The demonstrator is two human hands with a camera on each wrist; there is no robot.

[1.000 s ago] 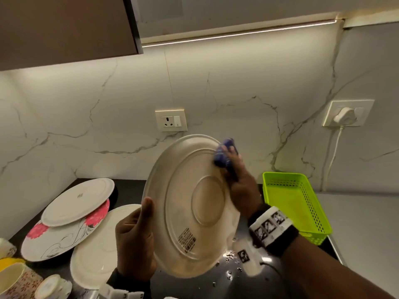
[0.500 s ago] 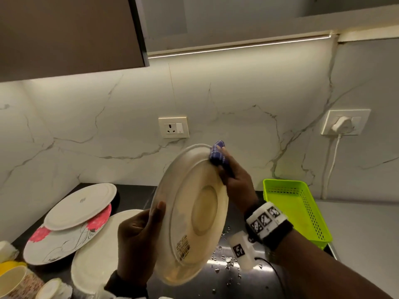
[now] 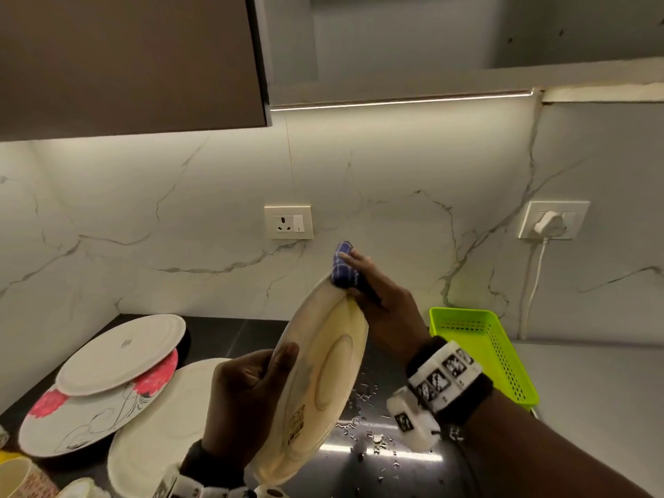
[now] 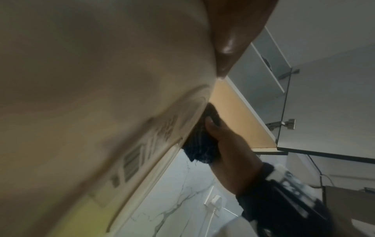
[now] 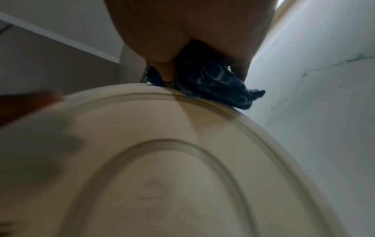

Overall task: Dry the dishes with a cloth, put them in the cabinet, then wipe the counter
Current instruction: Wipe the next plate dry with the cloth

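A cream plate [image 3: 319,382] is held almost on edge above the sink, its underside with a barcode label facing me. My left hand [image 3: 251,393] grips its lower left rim, thumb on the underside. My right hand [image 3: 381,303] holds a bunched blue checked cloth [image 3: 343,264] against the plate's top rim. In the right wrist view the cloth [image 5: 211,85] sits on the rim of the plate [image 5: 162,160]. The left wrist view shows the plate [image 4: 91,112] close up with the cloth [image 4: 201,144] behind its edge.
Three more plates lie on the dark counter at left: a white one [image 3: 122,354] on a red-flowered one [image 3: 82,415], and a plain one [image 3: 158,425]. A green basket [image 3: 485,354] stands at right. Cups [image 3: 18,476] are at bottom left. An open cabinet [image 3: 431,37] is overhead.
The plate has turned more edge-on and risen slightly. My right hand with the cloth has slid up to the plate's top rim. The view has tilted up toward the cabinet.
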